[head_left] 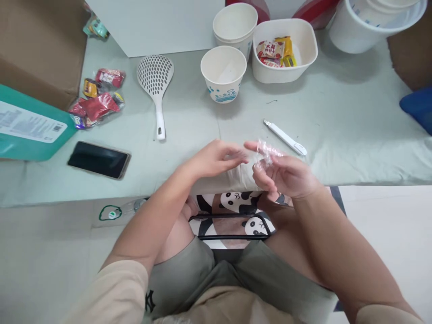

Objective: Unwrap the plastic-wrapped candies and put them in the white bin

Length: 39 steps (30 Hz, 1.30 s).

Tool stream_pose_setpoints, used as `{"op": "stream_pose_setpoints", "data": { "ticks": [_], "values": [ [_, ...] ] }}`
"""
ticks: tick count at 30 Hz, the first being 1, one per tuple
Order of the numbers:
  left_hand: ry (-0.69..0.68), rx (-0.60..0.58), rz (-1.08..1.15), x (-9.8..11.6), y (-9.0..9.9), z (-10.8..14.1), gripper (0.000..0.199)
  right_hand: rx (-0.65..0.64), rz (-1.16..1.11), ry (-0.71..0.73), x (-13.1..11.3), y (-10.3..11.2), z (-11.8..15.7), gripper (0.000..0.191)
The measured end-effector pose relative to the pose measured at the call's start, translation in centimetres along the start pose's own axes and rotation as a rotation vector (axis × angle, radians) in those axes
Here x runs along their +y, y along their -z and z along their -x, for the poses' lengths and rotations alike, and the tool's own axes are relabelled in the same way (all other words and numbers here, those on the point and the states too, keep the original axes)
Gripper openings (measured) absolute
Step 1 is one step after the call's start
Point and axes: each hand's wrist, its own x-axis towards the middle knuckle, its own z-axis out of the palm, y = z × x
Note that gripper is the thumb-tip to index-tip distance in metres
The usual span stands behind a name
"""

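Observation:
A crumpled piece of clear plastic film (pixel 265 152) is in my right hand (pixel 292 174), caught between the thumb and the fingers at the table's front edge. Just left of it, my left hand (pixel 219 157) has its fingers stretched toward the film, thumb apart, with nothing visible in them. Behind my right hand lies a white utility knife (pixel 285 137), its tip pointing up and left. Farther back stands a paper cup (pixel 223 74) with a blue print and something pale inside.
A white slotted skimmer (pixel 157 85), a phone (pixel 99 159) and wrapped snacks (pixel 99 105) lie on the left, beside a green jug (pixel 30 126). At the back stand stacked cups (pixel 235 22), a white tub (pixel 285 74) holding snack packets, and a bucket (pixel 357 31).

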Motion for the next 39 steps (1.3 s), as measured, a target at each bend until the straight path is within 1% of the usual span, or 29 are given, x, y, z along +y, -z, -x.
{"op": "stream_pose_setpoints", "data": {
  "ticks": [2,3,4,6,8,9,11,14,15,16,18,21,25,26,27,29,31,33,34,36,37,38,39],
  "values": [
    [0.018,-0.184,-0.053,0.3,0.3,0.4,0.013,0.097,0.057,0.001,-0.3,0.3,0.1,0.085],
    [0.037,-0.292,-0.1,0.5,0.6,0.5,0.015,0.144,0.102,0.003,-0.3,0.5,0.0,0.091],
    [0.056,-0.353,-0.134,0.7,0.8,0.6,0.017,0.189,0.154,0.006,-0.4,0.7,-0.1,0.093],
    [0.086,-0.485,-0.16,1.1,1.3,0.8,0.019,0.265,0.266,0.009,-0.3,1.0,-0.5,0.088],
    [0.09,-0.564,-0.08,1.5,1.5,1.0,0.019,0.306,0.377,0.008,0.0,1.1,-0.8,0.079],
    [0.083,-0.568,-0.007,1.6,1.6,1.1,0.02,0.316,0.432,0.003,0.1,1.1,-1.0,0.074],
    [0.078,-0.53,0.15,1.7,1.6,1.3,0.026,0.329,0.544,-0.005,0.4,1.0,-1.2,0.063],
    [0.121,-0.416,0.333,1.5,1.5,1.3,0.048,0.322,0.712,-0.005,0.8,0.9,-1.3,0.036],
    [0.151,-0.385,0.367,1.4,1.4,1.3,0.056,0.298,0.757,-0.008,0.9,0.9,-1.3,0.036],
    [0.181,-0.364,0.384,1.3,1.4,1.2,0.062,0.26,0.783,-0.007,1.0,0.9,-1.3,0.039],
    [0.229,-0.349,0.367,1.1,1.3,0.9,0.071,0.161,0.774,0.017,1.0,1.0,-1.2,0.041],
    [0.26,-0.363,0.279,0.9,1.3,0.5,0.074,0.049,0.695,0.033,0.9,1.1,-1.2,0.028],
    [0.291,-0.421,0.179,1.0,1.7,0.1,0.061,0.006,0.555,-0.019,0.5,0.9,-1.2,0.016],
    [0.289,-0.438,0.162,1.0,1.7,0.1,0.061,0.011,0.503,-0.021,0.4,0.8,-1.1,0.014],
    [0.286,-0.453,0.141,1.0,1.7,0.1,0.064,0.019,0.453,-0.025,0.3,0.6,-1.1,0.02],
    [0.294,-0.474,0.067,1.1,1.7,0.0,0.063,0.054,0.395,-0.04,0.2,0.4,-1.1,0.049],
    [0.317,-0.477,-0.021,1.3,1.7,0.0,0.052,0.086,0.405,-0.057,0.2,0.2,-1.1,0.074],
    [0.321,-0.486,-0.054,1.4,1.8,0.1,0.035,0.101,0.46,-0.066,0.2,0.1,-1.1,0.087],
    [0.309,-0.507,-0.04,1.4,1.9,0.1,0.028,0.115,0.49,-0.067,0.3,0.1,-1.2,0.091],
    [0.271,-0.575,0.031,1.3,2.3,0.3,0.025,0.154,0.542,-0.066,0.3,0.1,-1.2,0.093],
    [0.252,-0.607,0.072,1.3,2.4,0.4,0.027,0.174,0.562,-0.069,0.3,0.1,-1.2,0.09],
    [0.234,-0.625,0.11,1.2,2.6,0.4,0.032,0.184,0.58,-0.075,0.3,0.1,-1.2,0.083],
    [0.216,-0.625,0.141,1.0,2.6,0.5,0.039,0.18,0.595,-0.085,0.2,0.1,-1.2,0.07]
  ]
}}
